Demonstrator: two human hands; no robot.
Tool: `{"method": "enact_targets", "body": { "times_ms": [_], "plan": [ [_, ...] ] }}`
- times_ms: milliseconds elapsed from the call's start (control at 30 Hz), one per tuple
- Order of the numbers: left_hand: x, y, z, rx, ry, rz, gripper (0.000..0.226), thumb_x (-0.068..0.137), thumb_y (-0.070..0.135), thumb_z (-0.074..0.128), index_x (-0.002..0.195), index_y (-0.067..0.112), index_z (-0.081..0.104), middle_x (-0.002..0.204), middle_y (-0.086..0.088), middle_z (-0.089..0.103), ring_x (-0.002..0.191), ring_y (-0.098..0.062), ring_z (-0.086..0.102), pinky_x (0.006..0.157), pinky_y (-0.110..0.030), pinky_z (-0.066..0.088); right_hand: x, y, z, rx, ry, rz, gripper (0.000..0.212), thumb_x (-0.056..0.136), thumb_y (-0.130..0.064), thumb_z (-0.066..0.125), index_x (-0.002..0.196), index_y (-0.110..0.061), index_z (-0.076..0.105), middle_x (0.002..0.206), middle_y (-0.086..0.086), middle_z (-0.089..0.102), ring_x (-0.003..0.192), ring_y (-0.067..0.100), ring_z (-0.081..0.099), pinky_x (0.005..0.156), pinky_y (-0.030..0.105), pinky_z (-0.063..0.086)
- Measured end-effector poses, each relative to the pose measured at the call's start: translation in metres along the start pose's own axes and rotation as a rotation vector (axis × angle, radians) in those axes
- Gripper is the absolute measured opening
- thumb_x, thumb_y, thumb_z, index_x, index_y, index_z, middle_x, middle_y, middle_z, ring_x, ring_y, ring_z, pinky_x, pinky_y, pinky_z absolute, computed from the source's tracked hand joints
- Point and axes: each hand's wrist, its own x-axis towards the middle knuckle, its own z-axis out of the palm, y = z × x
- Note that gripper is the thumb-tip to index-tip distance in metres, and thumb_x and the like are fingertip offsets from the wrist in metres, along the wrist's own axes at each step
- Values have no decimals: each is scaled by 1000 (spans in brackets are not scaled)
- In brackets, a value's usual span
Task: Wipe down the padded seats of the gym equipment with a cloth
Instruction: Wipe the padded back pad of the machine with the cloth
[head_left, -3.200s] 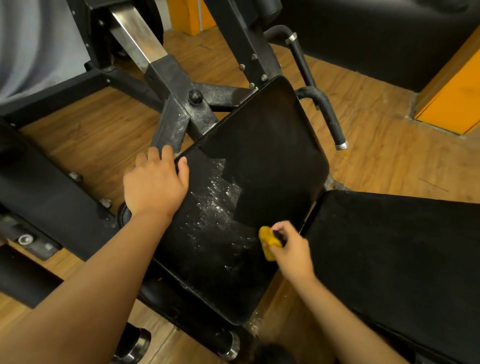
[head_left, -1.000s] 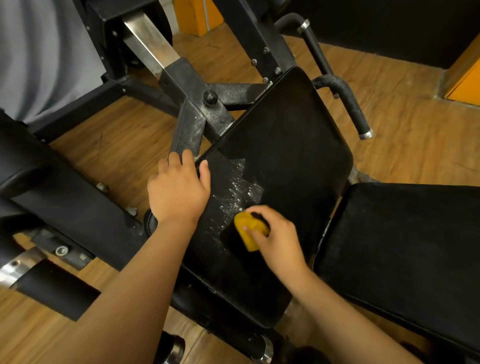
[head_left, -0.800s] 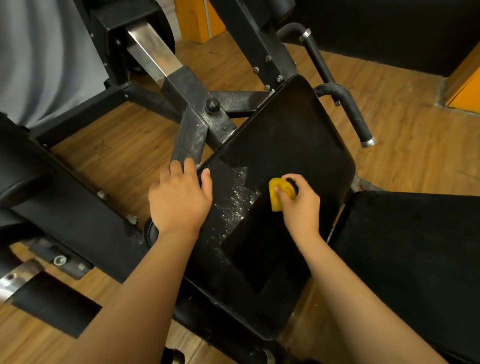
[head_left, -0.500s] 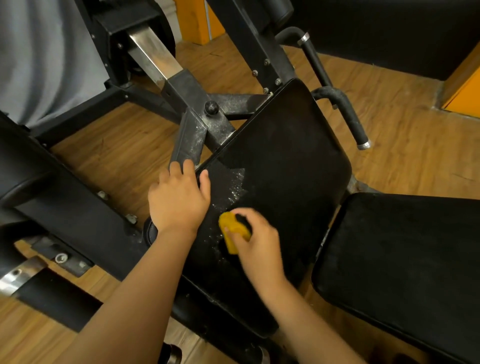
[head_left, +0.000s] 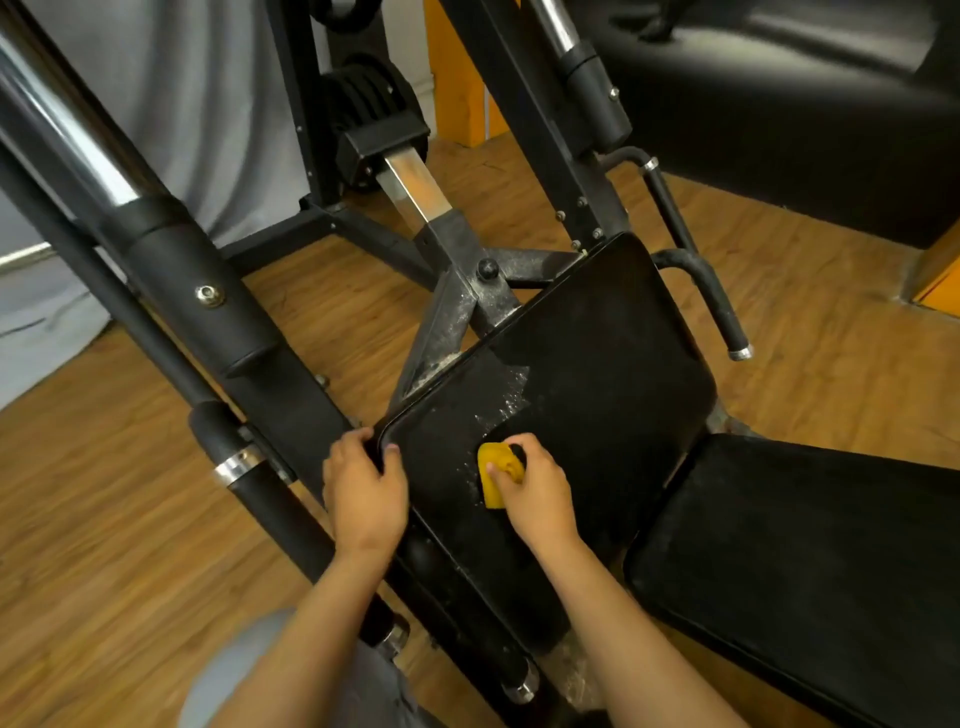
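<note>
Now: cloth (head_left: 496, 475) on the dusty pad (head_left: 597, 364)

Right hand (head_left: 540, 499) pinches the yellow cloth against the angled pad; left hand (head_left: 363, 493) grips the pad's edge. Soft and light, the cloth probably needs a bunched, firm hold.

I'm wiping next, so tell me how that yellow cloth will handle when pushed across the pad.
Probably soft and floppy: the yellow cloth bunches into a wad under the right hand. Likely light: it fits within one hand's grip. It may drag rather than slide, given the white residue on the padded seat.
</note>
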Motion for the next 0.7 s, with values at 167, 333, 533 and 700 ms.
{"method": "enact_targets", "body": {
  "times_ms": [167, 333, 533, 700],
  "plan": [
    [-43, 3, 22, -220, 115, -191, 52, 91, 23, 60, 139, 15, 41, 131, -8, 50, 119, -27, 52, 103, -46, 43, 10, 2, -7, -48, 17, -34, 28, 89, -27, 65, 115, -24, 55, 116, -2, 53, 106, 14, 54, 81, 22, 41],
    [-38, -2, 22, -223, 108, -206, 52, 91, 29, 60, 138, 16, 42, 131, -5, 50, 118, -25, 52, 101, -50, 45, 62, 13, -43, -118, 258, 1, 30, 88, -21, 66, 116, -15, 58, 115, 9, 56, 106, 26, 56, 82, 28, 39],
    [-38, -4, 25, -156, 120, -199, 55, 91, 32, 59, 140, 14, 41, 135, -6, 49, 123, -27, 50, 102, -49, 44, 84, 13, -34, -24, 435, 100, 28, 91, -20, 62, 118, -13, 56, 116, 9, 57, 107, 26, 57, 85, 30, 44],
    [-39, -5, 26, -157, 131, -185, 55, 90, 33, 59, 139, 15, 42, 134, -6, 50, 119, -29, 52, 99, -50, 45, 27, -12, 15, 98, 291, -183, 26, 89, -23, 65, 113, -18, 59, 109, -1, 61, 101, 12, 58, 86, 25, 46]
  ]
}}
